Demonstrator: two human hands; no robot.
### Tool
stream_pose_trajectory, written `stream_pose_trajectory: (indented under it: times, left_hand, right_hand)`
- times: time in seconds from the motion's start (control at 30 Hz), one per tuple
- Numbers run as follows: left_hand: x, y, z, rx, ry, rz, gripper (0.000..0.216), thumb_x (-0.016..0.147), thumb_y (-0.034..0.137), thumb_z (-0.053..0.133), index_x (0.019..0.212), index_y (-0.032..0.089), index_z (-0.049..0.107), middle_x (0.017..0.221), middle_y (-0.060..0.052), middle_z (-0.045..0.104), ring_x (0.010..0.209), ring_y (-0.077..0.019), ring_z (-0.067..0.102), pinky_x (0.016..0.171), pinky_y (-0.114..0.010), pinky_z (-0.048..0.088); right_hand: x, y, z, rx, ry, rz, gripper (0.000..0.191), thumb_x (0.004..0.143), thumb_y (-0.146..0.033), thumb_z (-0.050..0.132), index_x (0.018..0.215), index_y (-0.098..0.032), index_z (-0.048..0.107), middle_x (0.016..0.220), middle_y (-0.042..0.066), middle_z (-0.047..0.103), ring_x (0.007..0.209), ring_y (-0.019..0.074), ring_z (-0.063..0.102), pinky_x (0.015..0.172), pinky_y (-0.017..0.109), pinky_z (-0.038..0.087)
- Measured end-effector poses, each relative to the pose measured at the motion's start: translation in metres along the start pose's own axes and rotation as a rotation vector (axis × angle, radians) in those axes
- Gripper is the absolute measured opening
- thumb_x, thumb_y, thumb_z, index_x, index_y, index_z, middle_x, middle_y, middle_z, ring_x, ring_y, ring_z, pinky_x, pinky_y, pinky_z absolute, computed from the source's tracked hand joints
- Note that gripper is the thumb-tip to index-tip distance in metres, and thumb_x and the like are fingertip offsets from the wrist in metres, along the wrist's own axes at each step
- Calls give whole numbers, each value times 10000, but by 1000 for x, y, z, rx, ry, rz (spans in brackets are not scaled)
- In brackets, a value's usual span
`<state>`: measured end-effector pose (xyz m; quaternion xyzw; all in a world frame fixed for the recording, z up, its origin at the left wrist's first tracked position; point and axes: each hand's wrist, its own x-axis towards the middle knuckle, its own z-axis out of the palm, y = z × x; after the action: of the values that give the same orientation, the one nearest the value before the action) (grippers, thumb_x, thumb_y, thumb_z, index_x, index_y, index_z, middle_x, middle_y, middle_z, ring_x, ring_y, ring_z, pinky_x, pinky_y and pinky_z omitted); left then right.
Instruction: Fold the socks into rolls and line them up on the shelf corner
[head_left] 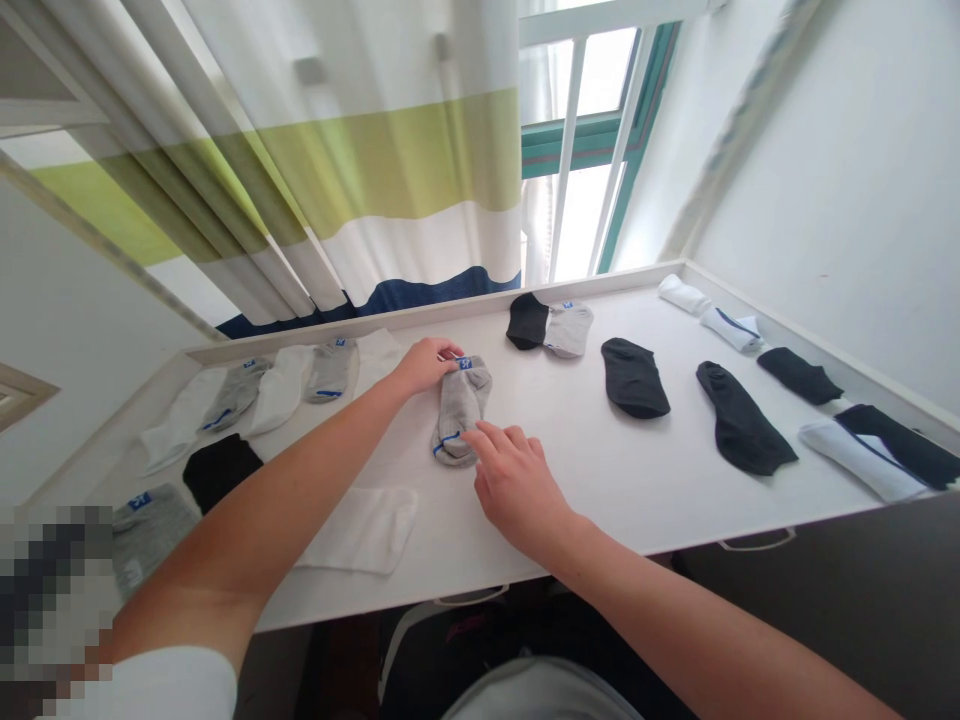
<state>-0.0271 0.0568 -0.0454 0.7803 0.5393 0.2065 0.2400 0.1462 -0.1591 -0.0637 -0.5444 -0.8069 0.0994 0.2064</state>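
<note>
A grey sock [460,405] with a blue logo patch at its cuff and a blue line near its toe lies lengthwise on the white desk [577,470]; a second layer seems to be under it. My left hand [427,366] has its fingertips closed at the cuff's left corner. At the toe end, my right hand [517,480] is curled, with thumb and forefinger gripping the sock's near right edge. Beneath my left forearm lies a white sock [367,530], partly covered, along with a black sock [217,470].
Several white and grey socks [281,388] lie in a row at the back left. A black sock [527,320] touches a grey sock [570,330] at the back. Black socks [636,378] and rolled ones [862,458] lie right. A raised rim [442,308] borders the desk; behind hangs a curtain [375,170].
</note>
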Motion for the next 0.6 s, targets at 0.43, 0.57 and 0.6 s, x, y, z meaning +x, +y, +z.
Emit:
stream_pose_trajectory:
  times: [0.43,0.57,0.6]
  left_hand:
    - [-7,0,0,53,-19,-7,289,753,261,714,1006,213,846,919,-44,814,852,-225,728,847,-309,550]
    - [-8,-1,0,71,-22,2,293,766,238,706,1018,203,851,965,-61,820,878,-240,734,873,-327,542]
    - [-9,-1,1,77,-22,6,291,769,233,702,1017,204,852,965,-62,821,878,-242,734,878,-331,542]
  right_hand:
    - [-2,-1,-4,129,-110,53,549,967,-104,448,1436,-346,600,1368,67,661,1128,287,523,890,437,394]
    - [-1,-1,-1,79,-124,39,497,972,-106,438,1374,-304,654,1446,79,619,1154,307,512,871,448,405]
    - [-1,-1,-1,63,-127,32,471,975,-108,437,1339,-292,674,1455,82,613,1158,308,513,864,446,408]
